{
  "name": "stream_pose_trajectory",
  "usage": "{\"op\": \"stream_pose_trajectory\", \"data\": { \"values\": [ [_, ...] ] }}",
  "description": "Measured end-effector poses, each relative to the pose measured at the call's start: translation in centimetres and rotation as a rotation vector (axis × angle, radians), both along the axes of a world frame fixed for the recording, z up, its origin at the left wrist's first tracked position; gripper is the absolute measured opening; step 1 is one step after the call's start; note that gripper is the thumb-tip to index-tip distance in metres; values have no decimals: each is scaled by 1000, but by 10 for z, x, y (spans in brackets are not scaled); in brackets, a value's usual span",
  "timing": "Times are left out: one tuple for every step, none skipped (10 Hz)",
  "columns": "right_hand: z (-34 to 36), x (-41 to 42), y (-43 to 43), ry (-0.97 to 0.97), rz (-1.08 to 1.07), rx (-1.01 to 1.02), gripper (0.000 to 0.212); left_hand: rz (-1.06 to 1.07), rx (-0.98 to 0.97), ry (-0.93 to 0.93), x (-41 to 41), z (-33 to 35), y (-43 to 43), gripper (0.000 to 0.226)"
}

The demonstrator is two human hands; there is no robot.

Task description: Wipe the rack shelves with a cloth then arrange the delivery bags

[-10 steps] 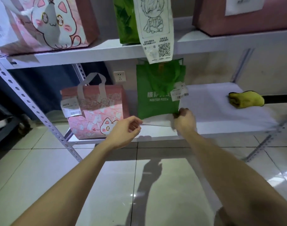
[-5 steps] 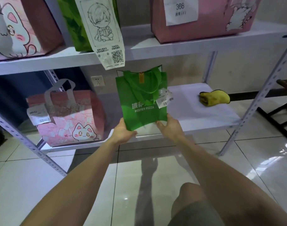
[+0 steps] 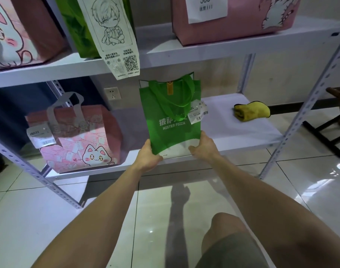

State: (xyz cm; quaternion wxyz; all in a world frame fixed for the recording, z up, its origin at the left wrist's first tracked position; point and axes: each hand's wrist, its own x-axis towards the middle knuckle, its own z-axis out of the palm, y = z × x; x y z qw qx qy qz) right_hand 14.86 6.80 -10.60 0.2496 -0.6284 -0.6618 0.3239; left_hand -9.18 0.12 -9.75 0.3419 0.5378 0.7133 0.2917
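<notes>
A green MISTER PIZZA delivery bag stands upright at the front of the lower white shelf. My left hand grips its bottom left corner and my right hand grips its bottom right corner. To the bag's left a pink cat-print bag stands on the same shelf. A yellow cloth lies folded on the shelf's right part, well away from both hands.
The upper shelf carries a pink cat bag, a green bag with a long paper slip hanging over the edge, and a pink bag labelled 366. Perforated grey uprights frame the rack. A dark stool stands right.
The green bag has shifted forward on the lower shelf. My left hand came in from the left and took its bottom corner; both hands now hold it. The view has moved closer and rightward.
</notes>
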Motion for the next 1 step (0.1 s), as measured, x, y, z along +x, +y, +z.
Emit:
{"op": "stream_pose_trajectory", "data": {
  "values": [
    [5, 2, -2, 24, -14, -24, 61, 28, 15, -36, 3, 2, -5, 78]
  ]
}}
